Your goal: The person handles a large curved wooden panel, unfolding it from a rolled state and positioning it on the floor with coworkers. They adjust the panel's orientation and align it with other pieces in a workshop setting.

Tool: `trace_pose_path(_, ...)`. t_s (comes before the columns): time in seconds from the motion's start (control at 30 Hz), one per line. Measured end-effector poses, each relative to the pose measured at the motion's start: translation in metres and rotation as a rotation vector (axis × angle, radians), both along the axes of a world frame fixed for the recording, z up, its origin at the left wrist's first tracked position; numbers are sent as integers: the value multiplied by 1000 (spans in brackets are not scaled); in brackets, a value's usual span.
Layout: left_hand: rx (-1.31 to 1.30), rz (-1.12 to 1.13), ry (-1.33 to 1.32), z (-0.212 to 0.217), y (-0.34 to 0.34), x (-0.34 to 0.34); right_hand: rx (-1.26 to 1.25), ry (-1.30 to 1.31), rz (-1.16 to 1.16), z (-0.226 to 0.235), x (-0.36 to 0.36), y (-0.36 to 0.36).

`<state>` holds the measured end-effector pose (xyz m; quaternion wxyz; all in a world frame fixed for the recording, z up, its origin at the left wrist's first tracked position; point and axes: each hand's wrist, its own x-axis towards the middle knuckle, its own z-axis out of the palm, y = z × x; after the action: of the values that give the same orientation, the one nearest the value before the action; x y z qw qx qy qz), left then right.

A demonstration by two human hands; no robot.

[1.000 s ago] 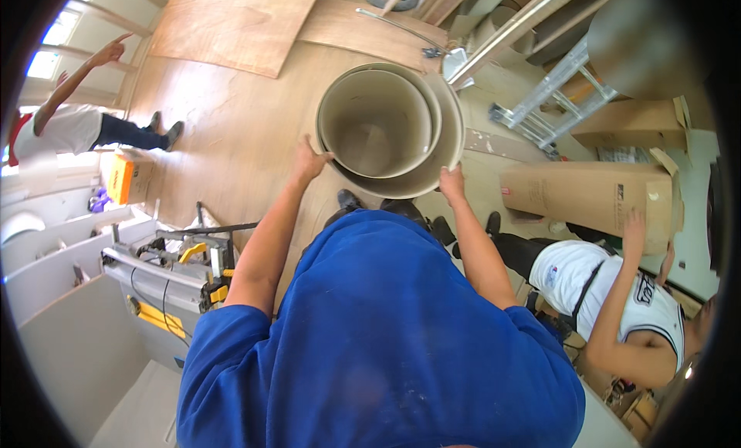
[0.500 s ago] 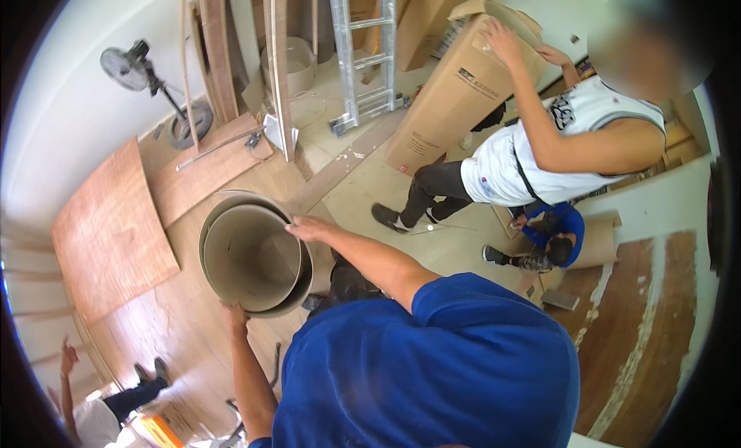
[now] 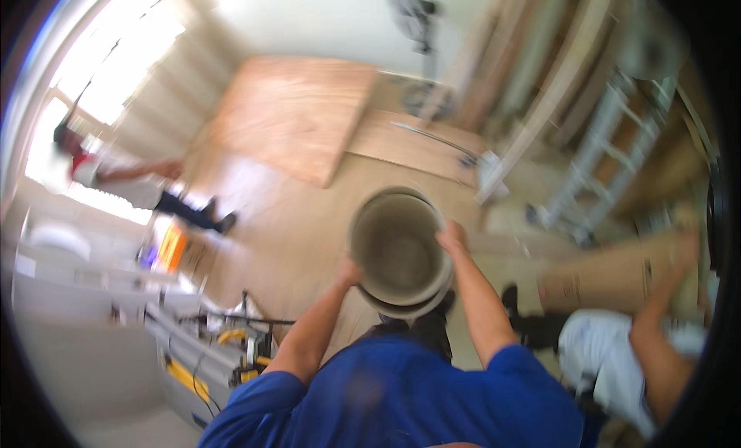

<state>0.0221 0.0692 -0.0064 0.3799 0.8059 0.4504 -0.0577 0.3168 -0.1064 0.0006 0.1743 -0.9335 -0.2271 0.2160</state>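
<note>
A large grey-brown open cylinder (image 3: 400, 247) is held upright in front of my body, its round mouth facing up. A second curved rim shows just outside the inner one, as if two layers are nested; whether it is one rolled sheet or two pieces I cannot tell. My left hand (image 3: 351, 273) grips its left side, and my right hand (image 3: 453, 236) is closed on the rim at the right. Fingers on the outer wall are partly hidden and blurred.
Plywood sheets (image 3: 297, 112) lie on the wooden floor ahead. A fan (image 3: 421, 31), a ladder (image 3: 606, 158) and leaning boards stand at the far right. One person (image 3: 127, 174) is at left, another (image 3: 610, 355) at right by a carton (image 3: 610, 274). A machine (image 3: 247, 348) stands left.
My view and body have turned left, so the room has swung rightward and blurred. The cylinder has stayed in both hands and now sits centred before me. The machine has come into view.
</note>
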Motion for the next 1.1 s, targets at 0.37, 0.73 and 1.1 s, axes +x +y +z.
trace_pose_path(0.37,-272,311,94,35,2,-3,241,32,203,-1,10,-54)
trace_pose_path(0.73,-39,166,148,52,42,81,275,192,-182,-43,13,-72)
trace_pose_path(1.1,391,-199,-67,18,50,134,201,-78,-77,4,13,-77)
